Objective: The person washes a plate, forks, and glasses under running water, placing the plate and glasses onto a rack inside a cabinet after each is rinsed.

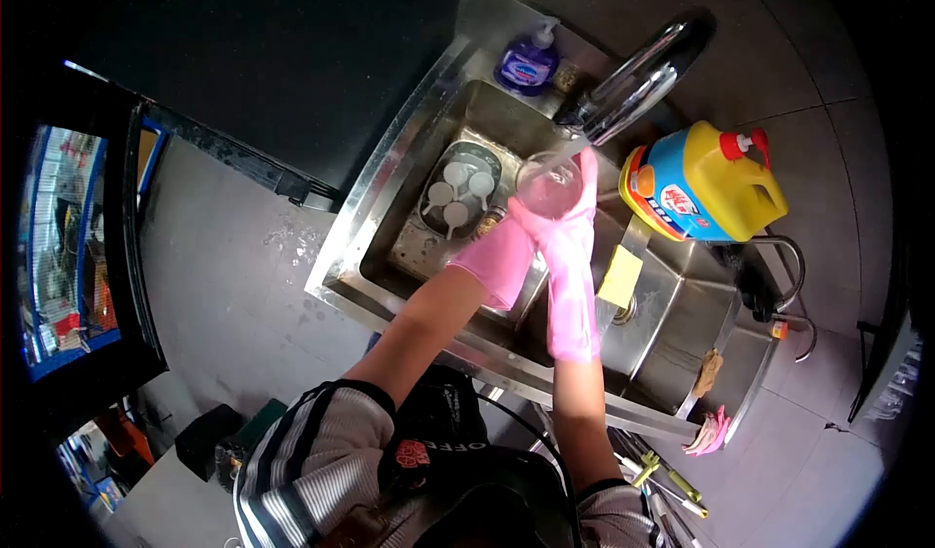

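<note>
Pink rubber gloves cover both of my hands over the divider between the sink basins. A clear round bowl (548, 189) sits between them under the chrome faucet (633, 80), with water running onto it. My right hand (573, 219) wraps the bowl's right and near side. Against its near left side is my left hand (508, 249), its fingers partly hidden behind the right glove and the bowl. In the left basin, a dark oval tub (429, 200) contains several white scoops (456, 215). A small jar-like item (492, 221) is beside my left glove.
A purple soap pump bottle (527, 64) stands behind the left basin. Right of the faucet is a large yellow detergent jug (706, 183). A yellow sponge cloth (620, 276) lies by the right basin (672, 329). A brown cloth (708, 373) and pink glove (711, 433) hang at the right.
</note>
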